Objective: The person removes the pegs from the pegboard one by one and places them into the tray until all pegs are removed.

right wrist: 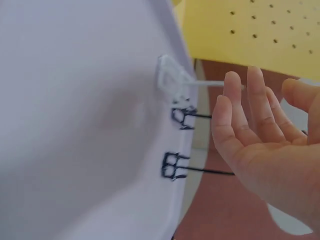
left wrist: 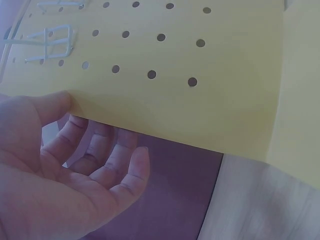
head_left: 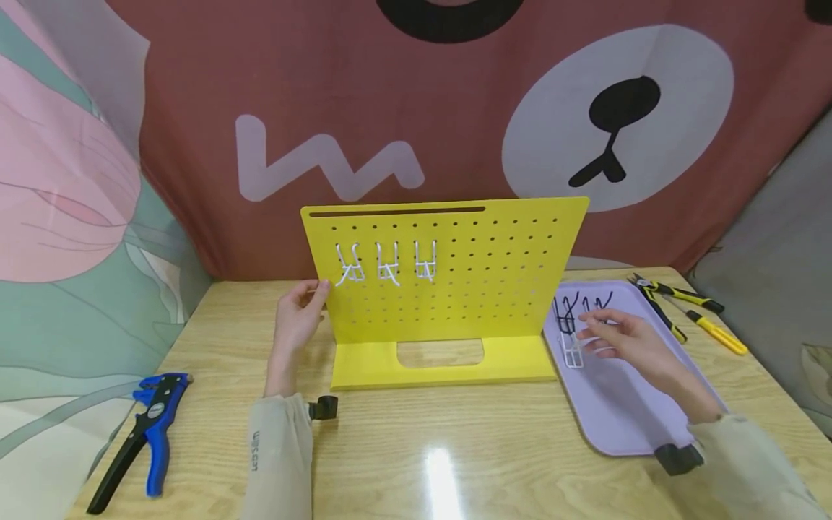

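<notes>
A yellow pegboard (head_left: 494,278) stands upright on its flat base. My left hand (head_left: 300,318) grips its left edge, thumb (left wrist: 52,107) on the front face and fingers behind. Three white wire hooks (head_left: 388,269) hang in a row on the board's upper left. Over the lilac tray (head_left: 624,412) on the right is my right hand (head_left: 627,343), its fingers extended beside a white hook (head_left: 572,354). That hook's prong reaches the fingers in the right wrist view, where the thumb stands apart; whether they touch is unclear. Black hooks (right wrist: 172,166) lie at the tray's far end.
Right of the tray lie yellow-and-black pliers (head_left: 689,295) and a yellow-handled tool (head_left: 718,334). A blue-and-black wire stripper (head_left: 156,426) rests at the table's left. Behind the wooden table (head_left: 390,448) hangs a printed cloth (head_left: 325,87).
</notes>
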A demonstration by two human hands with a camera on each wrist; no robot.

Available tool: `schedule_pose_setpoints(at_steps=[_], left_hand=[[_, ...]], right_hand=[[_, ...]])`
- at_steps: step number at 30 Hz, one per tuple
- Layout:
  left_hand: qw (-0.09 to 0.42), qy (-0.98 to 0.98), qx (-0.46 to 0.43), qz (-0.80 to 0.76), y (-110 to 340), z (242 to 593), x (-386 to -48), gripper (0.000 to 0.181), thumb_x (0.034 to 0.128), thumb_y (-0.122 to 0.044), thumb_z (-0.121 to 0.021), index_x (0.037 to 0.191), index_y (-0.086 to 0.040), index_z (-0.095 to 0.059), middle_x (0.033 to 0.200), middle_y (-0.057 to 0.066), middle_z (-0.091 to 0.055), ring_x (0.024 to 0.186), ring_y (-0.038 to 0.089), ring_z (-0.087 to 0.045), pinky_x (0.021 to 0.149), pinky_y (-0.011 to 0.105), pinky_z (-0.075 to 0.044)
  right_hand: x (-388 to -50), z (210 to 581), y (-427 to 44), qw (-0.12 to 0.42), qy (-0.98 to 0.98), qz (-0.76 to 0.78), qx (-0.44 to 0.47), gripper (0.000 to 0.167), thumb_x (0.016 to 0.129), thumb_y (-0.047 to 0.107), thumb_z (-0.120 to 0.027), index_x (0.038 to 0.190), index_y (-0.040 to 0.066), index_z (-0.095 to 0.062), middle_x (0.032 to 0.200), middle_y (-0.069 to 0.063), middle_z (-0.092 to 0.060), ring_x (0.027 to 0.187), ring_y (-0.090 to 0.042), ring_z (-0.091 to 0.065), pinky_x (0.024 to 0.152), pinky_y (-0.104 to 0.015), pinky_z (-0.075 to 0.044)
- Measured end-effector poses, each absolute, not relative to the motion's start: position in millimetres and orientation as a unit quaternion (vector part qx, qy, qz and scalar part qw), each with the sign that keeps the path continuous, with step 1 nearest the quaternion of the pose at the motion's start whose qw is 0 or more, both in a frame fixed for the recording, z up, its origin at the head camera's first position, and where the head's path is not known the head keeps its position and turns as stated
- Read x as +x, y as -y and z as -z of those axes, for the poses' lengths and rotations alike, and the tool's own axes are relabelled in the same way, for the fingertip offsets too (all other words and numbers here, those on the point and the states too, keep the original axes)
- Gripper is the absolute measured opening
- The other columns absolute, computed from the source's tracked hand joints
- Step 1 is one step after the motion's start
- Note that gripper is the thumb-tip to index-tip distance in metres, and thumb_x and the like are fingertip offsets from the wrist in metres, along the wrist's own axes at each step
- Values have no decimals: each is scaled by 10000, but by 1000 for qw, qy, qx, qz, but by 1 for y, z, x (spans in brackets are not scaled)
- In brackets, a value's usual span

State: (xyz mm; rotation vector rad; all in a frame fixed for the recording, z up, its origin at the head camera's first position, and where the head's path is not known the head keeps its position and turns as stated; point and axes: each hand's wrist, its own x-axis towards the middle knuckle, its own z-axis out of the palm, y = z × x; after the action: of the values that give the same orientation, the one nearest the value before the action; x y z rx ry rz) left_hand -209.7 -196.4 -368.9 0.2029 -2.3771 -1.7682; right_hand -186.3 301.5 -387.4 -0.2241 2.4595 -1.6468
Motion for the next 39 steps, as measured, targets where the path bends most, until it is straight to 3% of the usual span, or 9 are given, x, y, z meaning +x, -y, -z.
schedule_pose_setpoints(at_steps=[10, 19, 31, 39], left_hand=[[86, 808, 63, 580, 195, 369, -212, 480, 982, -418, -511, 1216, -5, -578, 1097, 167, -605, 975, 252, -578, 855, 417, -496], [82, 811, 64, 576, 193, 371, -211, 459, 990, -384, -513, 1230, 2, -573, 1118, 179, -612, 944, 234, -598, 829, 408, -510], [78, 811, 69, 576, 192, 370, -213, 476, 981, -418, -512, 1211, -7, -577, 1103, 169, -606, 985, 258, -587, 844, 409, -501], [80, 807, 70, 581, 195, 367, -210, 512, 981, -438, -498, 1238, 0, -559, 1163, 192, -599, 1023, 277, -590, 862, 396, -502]], right_hand=[[-170, 381, -265, 60, -819, 564, -87, 359, 1004, 226, -530, 1229, -53, -540, 985, -47, -688, 868, -160, -673, 736, -333, -557], [-167, 381, -220, 58, -825, 544, -139, 337, 1013, 222, -511, 1205, -52, -556, 1055, -238, -644, 876, -173, -662, 751, -332, -546], [-185, 352, -164, 17, -780, 599, -181, 291, 998, 138, -534, 1132, -116, -581, 948, -194, -679, 805, -174, -673, 729, -302, -552], [-186, 338, -127, 1, -759, 618, -207, 244, 987, 117, -548, 1103, -89, -609, 979, -242, -663, 791, -181, -668, 716, -306, -551]])
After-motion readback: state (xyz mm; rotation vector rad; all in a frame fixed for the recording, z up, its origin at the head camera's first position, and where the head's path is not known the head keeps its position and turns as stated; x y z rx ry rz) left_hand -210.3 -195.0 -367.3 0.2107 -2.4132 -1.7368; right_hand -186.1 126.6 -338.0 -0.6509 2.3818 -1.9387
